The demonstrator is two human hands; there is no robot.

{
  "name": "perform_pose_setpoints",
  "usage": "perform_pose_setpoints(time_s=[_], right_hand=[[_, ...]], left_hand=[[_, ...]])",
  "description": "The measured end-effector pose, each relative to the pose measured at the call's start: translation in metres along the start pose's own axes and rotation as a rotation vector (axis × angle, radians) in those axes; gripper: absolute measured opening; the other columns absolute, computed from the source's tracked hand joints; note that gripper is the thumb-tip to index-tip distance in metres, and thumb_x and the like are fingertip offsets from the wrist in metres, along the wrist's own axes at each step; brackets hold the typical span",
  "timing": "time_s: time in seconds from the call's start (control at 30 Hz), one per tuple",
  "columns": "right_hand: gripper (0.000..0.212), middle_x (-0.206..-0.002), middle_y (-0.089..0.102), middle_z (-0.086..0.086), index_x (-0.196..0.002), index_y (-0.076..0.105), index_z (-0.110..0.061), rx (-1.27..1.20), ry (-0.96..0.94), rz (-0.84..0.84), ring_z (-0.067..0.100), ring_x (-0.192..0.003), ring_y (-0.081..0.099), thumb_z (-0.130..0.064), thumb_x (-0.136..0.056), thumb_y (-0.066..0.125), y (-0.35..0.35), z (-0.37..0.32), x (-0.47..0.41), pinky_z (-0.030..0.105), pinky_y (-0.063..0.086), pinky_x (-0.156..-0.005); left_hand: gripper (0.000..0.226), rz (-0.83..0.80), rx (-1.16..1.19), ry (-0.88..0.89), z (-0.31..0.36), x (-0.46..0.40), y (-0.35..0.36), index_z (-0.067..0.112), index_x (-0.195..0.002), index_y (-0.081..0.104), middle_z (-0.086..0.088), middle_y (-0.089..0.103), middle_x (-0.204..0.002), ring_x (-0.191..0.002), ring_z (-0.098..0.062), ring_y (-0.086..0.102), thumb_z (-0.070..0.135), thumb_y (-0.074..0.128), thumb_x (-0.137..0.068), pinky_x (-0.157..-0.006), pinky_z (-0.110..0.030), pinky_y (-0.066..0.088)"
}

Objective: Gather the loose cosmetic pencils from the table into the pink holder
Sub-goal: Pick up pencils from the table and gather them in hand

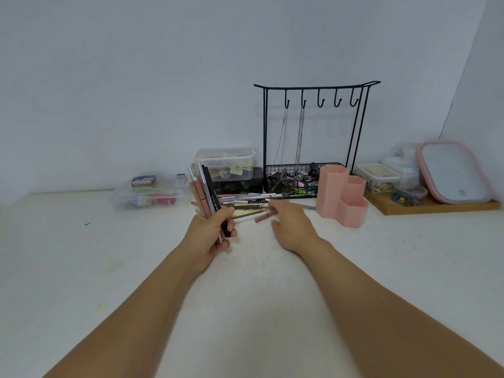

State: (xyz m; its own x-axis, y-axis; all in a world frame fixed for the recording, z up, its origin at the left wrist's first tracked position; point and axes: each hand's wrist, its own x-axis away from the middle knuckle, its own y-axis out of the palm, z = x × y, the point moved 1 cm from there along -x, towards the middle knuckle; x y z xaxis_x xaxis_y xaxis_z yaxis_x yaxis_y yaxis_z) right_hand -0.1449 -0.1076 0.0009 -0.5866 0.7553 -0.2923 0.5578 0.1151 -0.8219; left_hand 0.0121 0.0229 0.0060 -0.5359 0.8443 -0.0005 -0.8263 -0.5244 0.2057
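My left hand (211, 233) grips an upright bundle of cosmetic pencils (203, 190), pink, black and silver, fanned out above the fist. Just right of it, a pile of loose pencils (245, 204) lies flat on the white table. My right hand (290, 223) hovers palm down at the pile's right end, fingers spread and reaching onto the pencils; nothing is held in it. The pink holder (342, 199), made of three hexagonal tubes of different heights, stands upright to the right of the pile. One grey pencil (306, 206) lies between my right hand and the holder.
A black wire jewellery stand (313, 137) with chains and a basket stands behind the pile. Clear plastic boxes (152, 193) sit at the back left and centre. A wooden tray (436, 204) with small containers and a pink-rimmed mirror (454, 173) is at the right.
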Motion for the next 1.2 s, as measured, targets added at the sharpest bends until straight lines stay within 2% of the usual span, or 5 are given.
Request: perform_pose_setpoints(time_s=[0.43,0.63,0.83,1.0,1.2], right_hand=[[0.024,-0.119,0.066,0.004,-0.106,0.07,-0.007,0.149,-0.041,-0.065,0.018,-0.106,0.067,0.002,-0.097,0.049,-0.006,-0.013,0.0,0.033,0.053,-0.086],[0.017,-0.113,0.062,0.007,-0.109,0.071,-0.014,0.131,-0.049,-0.075,0.025,-0.101,0.059,-0.013,-0.099,0.058,-0.011,-0.016,0.0,0.035,0.049,-0.084],[0.006,-0.084,0.061,-0.002,-0.094,0.063,-0.015,-0.508,-0.134,0.238,0.01,-0.081,0.062,-0.013,-0.098,0.059,-0.018,-0.032,0.004,0.025,0.049,-0.074],[0.007,-0.076,0.071,0.004,-0.099,0.068,-0.008,-1.054,-0.037,0.071,0.009,-0.06,0.062,-0.008,-0.097,0.062,-0.022,-0.057,0.004,0.022,0.052,-0.058],[0.006,-0.074,0.07,0.002,-0.097,0.07,-0.007,-1.165,-0.062,0.046,0.007,-0.061,0.063,-0.004,-0.095,0.065,-0.019,-0.066,0.009,0.023,0.056,-0.065]], left_hand=[[0.025,-0.02,-0.008,-0.05,0.0,0.001,0.0,0.014,-0.091,0.064,0.003,0.048,-0.056,-0.048,-0.01,0.044,0.038,0.072,-0.093,-0.037,-0.018,0.026],[0.036,-0.025,-0.038,-0.042,-0.001,0.002,0.001,0.014,-0.096,0.057,0.007,0.042,-0.054,-0.046,-0.008,0.037,0.047,0.072,-0.09,-0.036,-0.018,0.023],[0.039,-0.05,-0.056,-0.017,0.001,0.004,0.004,0.019,-0.09,0.051,0.007,0.038,-0.054,-0.046,-0.009,0.034,0.05,0.075,-0.086,-0.037,-0.019,0.023],[0.039,-0.103,-0.096,0.018,0.002,0.008,0.008,0.02,-0.079,0.052,0.003,0.044,-0.057,-0.047,-0.01,0.038,0.049,0.077,-0.083,-0.038,-0.02,0.025],[0.049,-0.242,-0.111,0.023,0.003,0.013,0.009,0.018,-0.072,0.061,-0.003,0.048,-0.058,-0.05,-0.013,0.042,0.064,0.075,-0.073,-0.039,-0.02,0.025]])
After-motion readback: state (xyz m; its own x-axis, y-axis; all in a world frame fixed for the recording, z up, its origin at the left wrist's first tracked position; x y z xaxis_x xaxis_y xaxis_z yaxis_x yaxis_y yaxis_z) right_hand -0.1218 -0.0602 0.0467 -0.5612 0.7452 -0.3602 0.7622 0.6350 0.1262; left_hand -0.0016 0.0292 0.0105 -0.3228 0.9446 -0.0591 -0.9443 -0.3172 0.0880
